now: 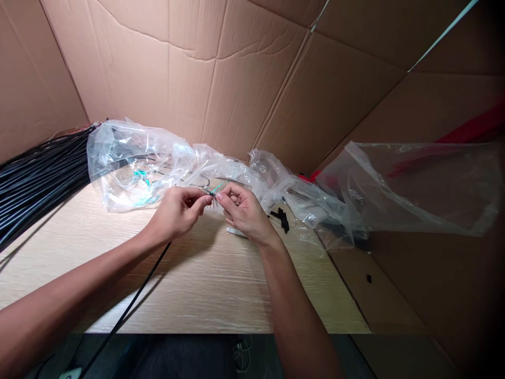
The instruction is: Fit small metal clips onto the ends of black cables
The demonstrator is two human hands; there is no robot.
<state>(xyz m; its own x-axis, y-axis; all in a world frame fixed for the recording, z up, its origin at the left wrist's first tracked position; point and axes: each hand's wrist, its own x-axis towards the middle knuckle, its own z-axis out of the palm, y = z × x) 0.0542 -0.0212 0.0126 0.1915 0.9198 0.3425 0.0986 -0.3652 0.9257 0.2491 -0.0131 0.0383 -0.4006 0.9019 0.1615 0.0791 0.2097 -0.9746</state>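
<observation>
While your two hands meet above the far middle of the pale wood-grain tabletop (197, 295), the frayed end of fine dark wires (213, 195) is between their fingertips, held in the air. Your left hand (175, 213) pinches it with thumb and forefinger from the left, and your right hand (243, 213) has its thumb and bent forefinger closed on the tips from the right, near a thin green strand (216, 188). From below your left hand, one long, round, black-coated cable (161, 258) runs to the near left and over the near edge; it probably belongs to these wires, but your hand hides the joining place. You can expect that the cable is light and springy, rather smooth, so it may turn in a loose grip. The fine wires should be soft and fragile, easy to bend or to break by a hard pull. It is better, I judge, to hold firmly on the black coating just behind the fray, and to touch each strand only with light fingertips. As for brands, labels or writing, you can read none, neither on the cable nor on the crumpled clear plastic bag (232, 171) behind your hands.
</observation>
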